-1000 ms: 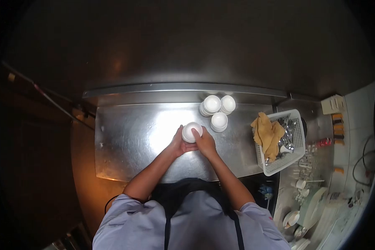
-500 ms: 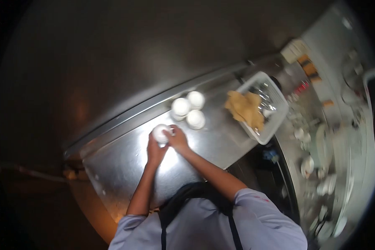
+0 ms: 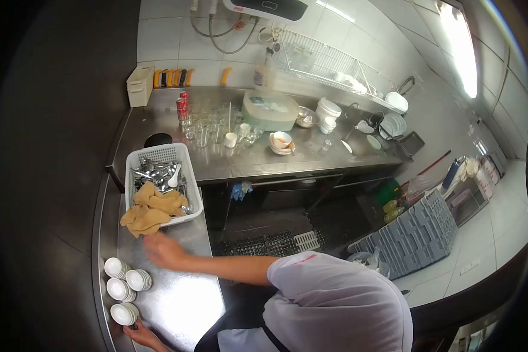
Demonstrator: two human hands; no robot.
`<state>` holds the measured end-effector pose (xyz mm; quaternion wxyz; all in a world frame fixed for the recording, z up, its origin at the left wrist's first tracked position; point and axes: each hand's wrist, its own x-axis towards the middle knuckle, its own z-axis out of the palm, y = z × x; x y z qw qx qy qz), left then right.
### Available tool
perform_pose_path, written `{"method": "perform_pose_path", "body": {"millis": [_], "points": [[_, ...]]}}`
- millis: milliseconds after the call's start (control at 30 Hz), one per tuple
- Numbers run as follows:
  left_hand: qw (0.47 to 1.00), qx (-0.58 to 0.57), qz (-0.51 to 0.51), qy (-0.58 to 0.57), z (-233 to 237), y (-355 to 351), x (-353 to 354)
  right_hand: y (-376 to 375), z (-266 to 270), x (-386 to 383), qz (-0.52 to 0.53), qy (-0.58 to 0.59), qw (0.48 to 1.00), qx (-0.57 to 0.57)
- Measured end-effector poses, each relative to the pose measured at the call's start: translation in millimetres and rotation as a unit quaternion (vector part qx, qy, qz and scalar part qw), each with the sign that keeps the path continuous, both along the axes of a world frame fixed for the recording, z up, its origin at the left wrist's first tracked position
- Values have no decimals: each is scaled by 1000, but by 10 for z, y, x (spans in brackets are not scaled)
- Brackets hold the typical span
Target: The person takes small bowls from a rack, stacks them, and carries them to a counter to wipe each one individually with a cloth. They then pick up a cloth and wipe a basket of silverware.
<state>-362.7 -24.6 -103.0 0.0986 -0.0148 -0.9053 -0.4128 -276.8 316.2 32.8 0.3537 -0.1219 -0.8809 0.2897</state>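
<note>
Several stacks of small white bowls (image 3: 117,290) stand together on the steel counter at lower left. At the nearest stack of white bowls (image 3: 123,314), my left hand (image 3: 139,335) has its fingers closed against the side; part of the hand is hidden. My right hand (image 3: 163,251) is stretched over the counter, just short of a tan cloth (image 3: 161,202), and motion blurs its fingers. The cloth lies draped over the near edge of a white plastic basket (image 3: 192,176). Inside the basket is metal cutlery (image 3: 152,173) with a white spoon (image 3: 175,176).
Along the far counter (image 3: 217,167) stand drinking glasses (image 3: 202,136), red cans (image 3: 182,108), a plastic tub (image 3: 270,111) and stacked bowls (image 3: 282,142). Grey crates (image 3: 402,234) lean at the right. Black mats (image 3: 264,245) cover part of the floor.
My view has swung right, toward the basket and far counter. The stack both hands held now stands beside the others, with only my left hand at it. My right hand has moved toward the cloth.
</note>
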Motion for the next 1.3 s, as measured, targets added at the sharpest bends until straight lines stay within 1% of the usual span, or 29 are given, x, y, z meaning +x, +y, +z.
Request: {"method": "perform_pose_path", "body": {"millis": [67,100,167,200,233,300,367,400,467,500,567,633,700,733,767,800,833,867,900,933,1000,1033,1100,1167,1267,1300], "points": [[999,30,22,-19,39,17,37,447,170,-53,-92,20,995,41],[998,45,32,-27,58,22,63,579,209,-58,-111,-22,993,17],[1000,15,-3,14,233,-2,260,796,228,-92,-146,-105,983,-30],[999,0,-18,36,307,-2,367,869,236,-108,-135,-148,979,-38],[1000,12,2,23,320,6,445,940,209,-141,-122,-191,973,-45],[999,35,41,-3,344,23,621,1114,113,-258,-98,-223,967,-77],[999,2,49,7,558,40,960,1352,-110,-438,-79,-202,968,-127],[999,-15,51,11,646,67,1142,1346,-2,-417,-90,-172,966,-171],[998,4,69,-7,703,140,1539,1289,273,-324,-111,-112,953,-260],[997,14,79,-17,695,194,1651,1353,240,-407,-125,-38,952,-275],[994,63,82,-45,610,334,1688,1454,187,-671,-148,105,936,-302],[987,106,87,-84,459,464,1751,1547,581,-659,-36,170,887,-428],[978,141,88,-128,313,602,1916,1529,1013,-549,52,270,853,-443],[984,172,41,8,295,834,2039,1549,1240,-428,118,266,823,-488],[982,188,4,-8,640,1125,2126,1550,1462,-238,183,261,787,-528],[978,205,-34,-25,1006,1423,2170,1488,1683,-25,253,247,739,-574],[949,296,-69,-89,1087,1618,2126,1462,1878,198,319,231,683,-615],[906,383,-102,-152,1167,1822,2067,1439,1931,395,358,199,711,-572],[839,482,-147,-205,1539,2136,2117,1392,1888,555,379,137,721,-564],[804,520,-166,-236,1756,2377,2109,1298,1818,737,425,84,708,-558],[784,542,-183,-242,2053,2756,2025,1095,1568,1093,553,10,632,-543],[786,543,-182,-234,2132,2884,1955,993,1442,1271,608,-32,593,-528],[795,539,-176,-216,2239,3073,1810,830,1036,1461,644,-74,569,-506],[805,530,-172,-202,2297,3214,1695,853,686,1657,628,31,691,-358],[820,514,-162,-191,2400,3363,1622,954,314,1910,631,-69,608,-476],[822,513,-159,-188,2420,3407,1650,1051,215,1995,625,-101,619,-465]]}}
